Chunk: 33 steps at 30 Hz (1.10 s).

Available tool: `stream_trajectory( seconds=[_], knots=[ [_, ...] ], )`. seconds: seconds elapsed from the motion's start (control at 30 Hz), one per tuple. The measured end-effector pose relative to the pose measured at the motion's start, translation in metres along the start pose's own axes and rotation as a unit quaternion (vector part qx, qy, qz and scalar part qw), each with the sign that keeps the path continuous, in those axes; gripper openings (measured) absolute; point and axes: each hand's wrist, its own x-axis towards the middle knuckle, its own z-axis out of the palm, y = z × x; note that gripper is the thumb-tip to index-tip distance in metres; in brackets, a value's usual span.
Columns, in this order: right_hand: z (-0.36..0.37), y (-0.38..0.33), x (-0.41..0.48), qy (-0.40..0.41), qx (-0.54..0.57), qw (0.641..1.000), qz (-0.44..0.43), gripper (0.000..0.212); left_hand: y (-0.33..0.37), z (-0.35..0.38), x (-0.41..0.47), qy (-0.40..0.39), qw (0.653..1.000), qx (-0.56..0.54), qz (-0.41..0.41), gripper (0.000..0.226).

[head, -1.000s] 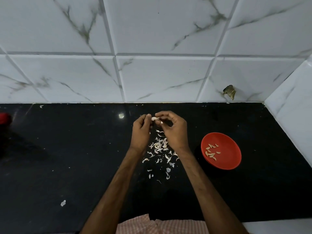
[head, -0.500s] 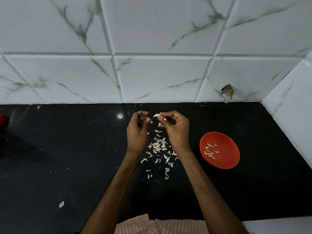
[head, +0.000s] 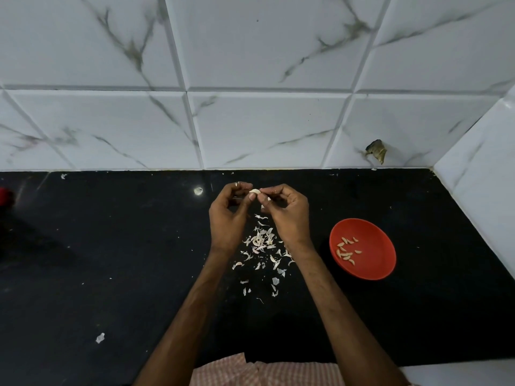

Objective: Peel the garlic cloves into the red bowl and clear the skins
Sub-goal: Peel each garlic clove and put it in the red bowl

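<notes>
Above the black counter (head: 111, 246), the left hand (head: 227, 218) pinches one end of a pale garlic clove (head: 254, 192) with curled fingers, and the right hand (head: 287, 215) pinches its other end. Loose skins (head: 262, 243) lie scattered beneath them (a few scraps cling to fingers). Well to the right sits the red bowl (head: 373, 232), holding peeled cloves (head: 347, 250).
</notes>
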Motion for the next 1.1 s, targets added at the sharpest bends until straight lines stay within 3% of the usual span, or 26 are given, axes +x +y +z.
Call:
stream_trajectory(
  seconds=[0.23,0.53,1.1],
  knots=[
    [0.000,-0.001,0.001,-0.017,-0.002,1.000,-0.003,0.011,0.005,0.000,-0.002,-0.007,1.000,-0.018,0.005,0.011],
    [0.003,0.001,0.001,-0.034,0.071,0.996,0.037,0.004,0.010,-0.001,-0.003,-0.017,0.999,-0.037,0.006,0.010],
    [0.015,0.012,-0.001,0.019,-0.123,0.991,-0.047,0.008,0.006,0.000,-0.003,-0.018,0.998,-0.053,-0.040,0.014]
  ],
)
